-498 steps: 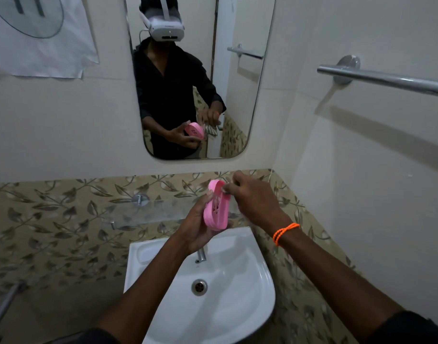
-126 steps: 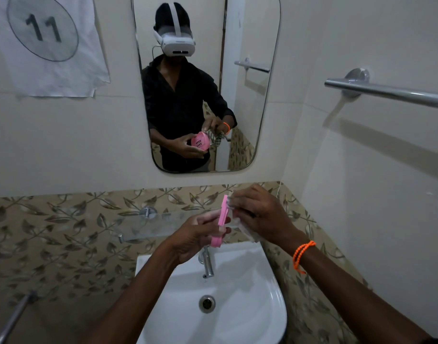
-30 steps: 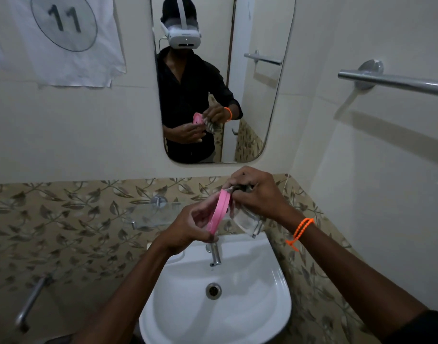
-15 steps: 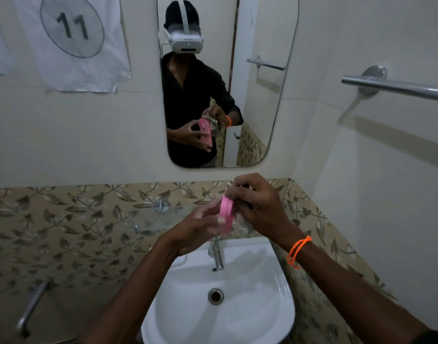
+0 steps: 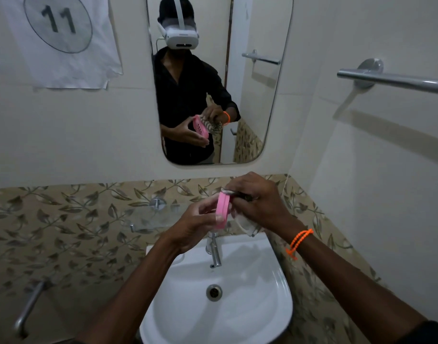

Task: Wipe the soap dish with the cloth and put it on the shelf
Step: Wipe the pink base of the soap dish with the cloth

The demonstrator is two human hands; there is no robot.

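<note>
The pink soap dish (image 5: 223, 210) stands on edge above the sink, gripped by my left hand (image 5: 195, 225) from the left side. My right hand (image 5: 256, 203) presses a pale patterned cloth (image 5: 246, 223) against the dish's right face; most of the cloth is hidden under the hand, and a corner hangs below it. A clear glass shelf (image 5: 148, 217) is fixed to the leaf-patterned tiles just left of and behind my hands. The mirror (image 5: 250, 100) reflects the slotted face of the dish and the cloth.
A white sink (image 5: 275, 289) with a chrome tap (image 5: 214, 252) lies directly below my hands. A steel towel bar (image 5: 396, 80) runs along the right wall. A paper sheet marked 11 (image 5: 59, 38) hangs upper left. A metal handle (image 5: 29, 309) sits low left.
Both hands stay together above the tap with the dish on edge. My right hand has shifted the cloth slightly along the dish's right face. The camera view has drifted a little.
</note>
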